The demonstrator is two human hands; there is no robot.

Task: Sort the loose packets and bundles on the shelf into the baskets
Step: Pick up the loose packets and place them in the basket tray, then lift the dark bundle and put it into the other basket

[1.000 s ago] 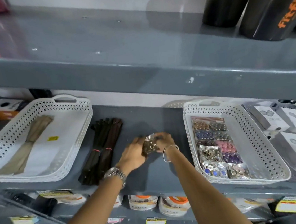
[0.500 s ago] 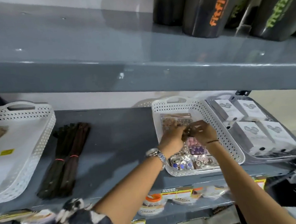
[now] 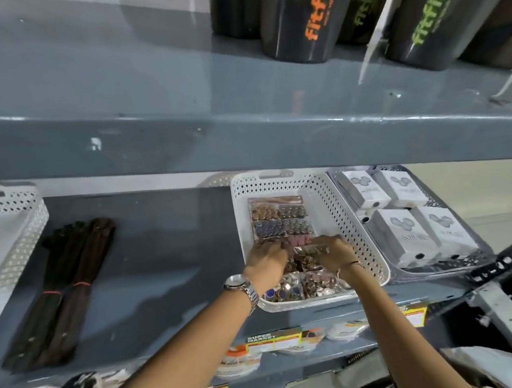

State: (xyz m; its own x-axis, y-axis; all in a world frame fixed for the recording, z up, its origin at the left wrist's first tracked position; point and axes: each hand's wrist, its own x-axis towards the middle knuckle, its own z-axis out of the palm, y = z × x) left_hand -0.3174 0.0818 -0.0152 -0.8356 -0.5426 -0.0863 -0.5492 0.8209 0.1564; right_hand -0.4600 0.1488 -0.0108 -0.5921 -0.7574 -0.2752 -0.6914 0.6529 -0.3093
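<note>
- A small clear packet (image 3: 306, 256) of metallic, button-like pieces is held low inside the white perforated basket (image 3: 355, 228), over the middle of the packets already lying there.
- It is pinched from both sides: the left hand (image 3: 267, 263) is closed on its left edge and the right hand (image 3: 335, 253) on its right edge, probably so that it can be laid flat in line with the others.
- The packet looks crinkled and shiny, its contents brownish and bronze; finer detail cannot be made out.
- Similar packets (image 3: 279, 219) are arranged in rows from the far end to the near end of the basket, in copper, blue, pink and silver tones.
- Two dark bundles (image 3: 66, 287) of long sticks, tied with red bands, are left loose on the shelf (image 3: 167, 265) to the left, well apart from the hands; these are judged still to be sorted.
- A second white basket (image 3: 8, 236) is seen at the far left edge.
</note>
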